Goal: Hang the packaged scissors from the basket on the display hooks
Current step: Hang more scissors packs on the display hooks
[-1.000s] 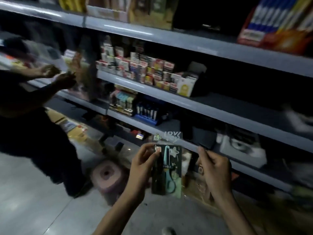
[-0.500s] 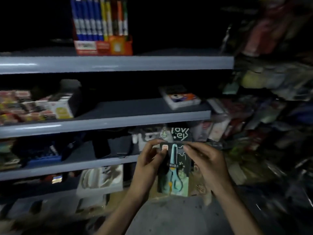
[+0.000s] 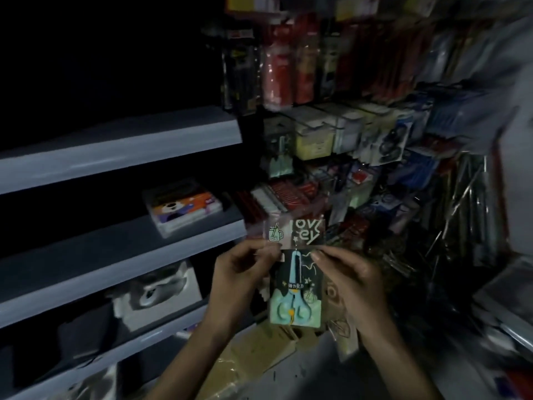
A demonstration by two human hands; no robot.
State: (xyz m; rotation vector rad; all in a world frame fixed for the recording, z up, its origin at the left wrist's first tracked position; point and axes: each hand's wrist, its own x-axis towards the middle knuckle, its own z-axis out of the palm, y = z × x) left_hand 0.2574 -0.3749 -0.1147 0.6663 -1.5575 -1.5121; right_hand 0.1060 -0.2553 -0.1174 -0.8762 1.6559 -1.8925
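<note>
I hold one packaged scissors (image 3: 294, 287) upright in front of me: a dark card with pale teal scissors and a clear top flap printed with white letters. My left hand (image 3: 245, 272) pinches its upper left edge. My right hand (image 3: 346, 272) pinches the upper right edge. Higher up, at the left end of the hook display, another teal scissors pack (image 3: 279, 157) hangs on a hook. The basket is out of view.
Grey shelves (image 3: 121, 148) run along the left, with a boxed item (image 3: 184, 209) on the middle one. Crowded hanging stationery packs (image 3: 360, 131) fill the display to the right. Cardboard boxes (image 3: 259, 359) lie on the floor below my hands.
My view has swung right from the grey shelves to the hook display. My right hand joined the left on the scissors pack, which stays upright between both hands.
</note>
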